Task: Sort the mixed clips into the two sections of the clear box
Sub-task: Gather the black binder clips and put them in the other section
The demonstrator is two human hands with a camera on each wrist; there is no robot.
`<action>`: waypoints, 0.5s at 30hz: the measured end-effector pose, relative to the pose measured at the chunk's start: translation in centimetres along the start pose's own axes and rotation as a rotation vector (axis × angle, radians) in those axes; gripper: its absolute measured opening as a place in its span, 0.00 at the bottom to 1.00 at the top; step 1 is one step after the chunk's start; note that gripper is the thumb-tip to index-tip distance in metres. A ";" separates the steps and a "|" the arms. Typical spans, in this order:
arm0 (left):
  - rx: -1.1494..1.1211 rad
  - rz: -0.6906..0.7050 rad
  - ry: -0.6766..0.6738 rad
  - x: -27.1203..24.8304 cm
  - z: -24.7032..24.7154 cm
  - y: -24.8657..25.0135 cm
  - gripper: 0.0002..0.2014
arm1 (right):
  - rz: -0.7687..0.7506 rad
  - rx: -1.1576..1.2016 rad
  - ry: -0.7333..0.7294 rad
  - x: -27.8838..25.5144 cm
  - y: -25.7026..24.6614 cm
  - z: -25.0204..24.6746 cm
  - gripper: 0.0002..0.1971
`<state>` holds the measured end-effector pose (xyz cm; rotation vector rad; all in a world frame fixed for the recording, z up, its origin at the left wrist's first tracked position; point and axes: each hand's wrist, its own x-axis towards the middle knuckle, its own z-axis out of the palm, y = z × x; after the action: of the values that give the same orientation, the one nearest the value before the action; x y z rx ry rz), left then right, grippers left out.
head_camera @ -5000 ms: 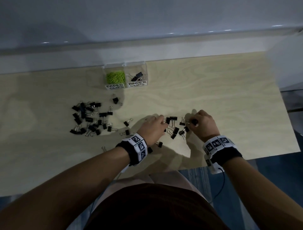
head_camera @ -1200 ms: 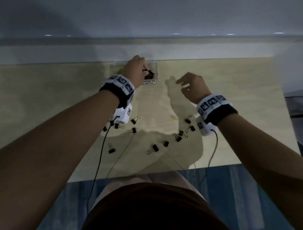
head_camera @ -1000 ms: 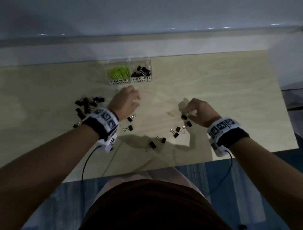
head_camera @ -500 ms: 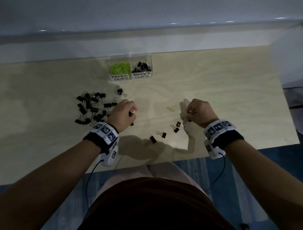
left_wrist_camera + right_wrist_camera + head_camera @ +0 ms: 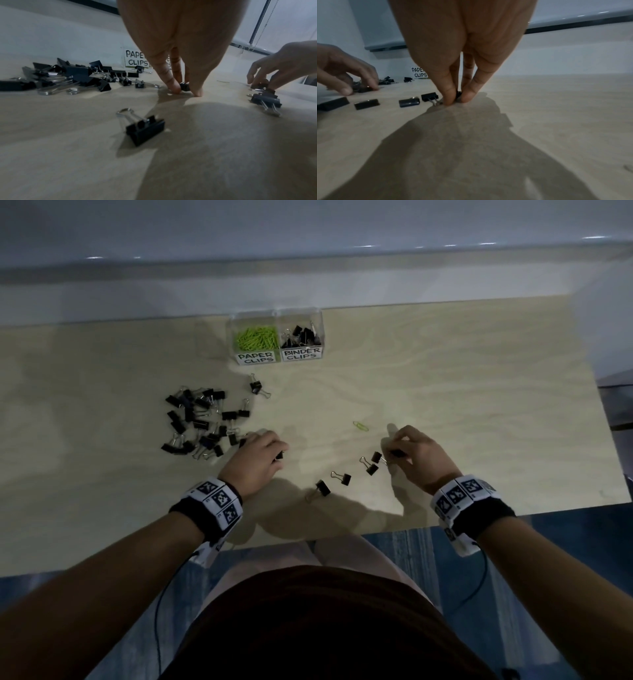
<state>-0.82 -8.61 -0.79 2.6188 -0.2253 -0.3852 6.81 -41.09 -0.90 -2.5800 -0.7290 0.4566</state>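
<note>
Near clear box at surface far edge: binder-clip pile front-left; left hand fingers pinch binder clip; right hand front-right pinches another clip.

Both hands lowered, fingertips pinched together.
</note>
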 end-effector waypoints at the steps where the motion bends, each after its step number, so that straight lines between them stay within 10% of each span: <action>1: 0.004 -0.001 0.003 0.1 -0.2 0.2 0.14 | 0.013 -0.017 0.002 0.3 0.0 -0.1 0.05; 15: -0.106 -0.103 0.003 4.5 -3.5 0.0 0.12 | 0.039 -0.197 -0.036 3.4 -1.7 -1.2 0.10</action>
<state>4.49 -8.14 1.14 2.5331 -0.0671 -0.4168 9.38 -38.23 0.31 -2.7805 -0.7721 0.4647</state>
